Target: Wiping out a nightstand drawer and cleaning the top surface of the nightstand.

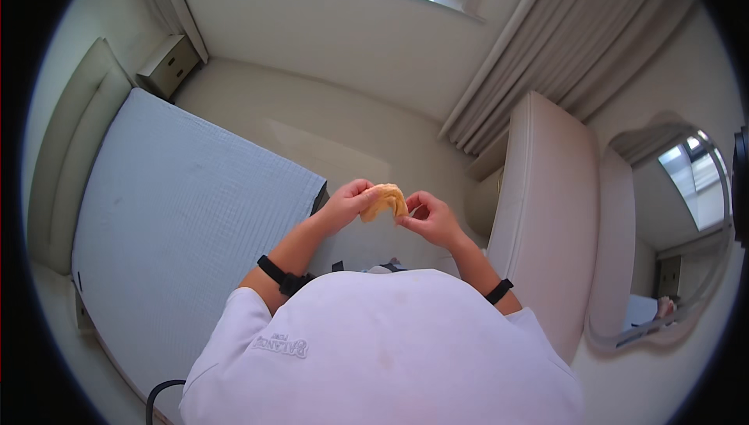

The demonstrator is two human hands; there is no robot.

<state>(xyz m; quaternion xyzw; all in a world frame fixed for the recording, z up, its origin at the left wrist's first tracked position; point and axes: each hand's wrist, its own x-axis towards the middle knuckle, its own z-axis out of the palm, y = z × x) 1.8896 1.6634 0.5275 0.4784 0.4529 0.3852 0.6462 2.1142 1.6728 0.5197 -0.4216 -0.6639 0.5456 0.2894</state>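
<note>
A small yellow-orange piece of soft cloth (388,194) hangs in a bent, crumpled arch between my hands, in front of my chest. My left hand (345,205) pinches its left part, with the thumb lying over the front. At its right end, the thumb and fingers of my right hand (432,220) close on the edge of the cloth. Both hands are in the air above the floor. My fingers hide some of the cloth's back.
A bed with a light blue cover (193,191) stands to my left, its corner near my left forearm. To my right is a long pinkish padded piece of furniture (544,214), with a wavy-edged mirror (673,232) beyond it. Ahead are a pale floor (327,127), a nightstand (169,65) and curtains (562,33).
</note>
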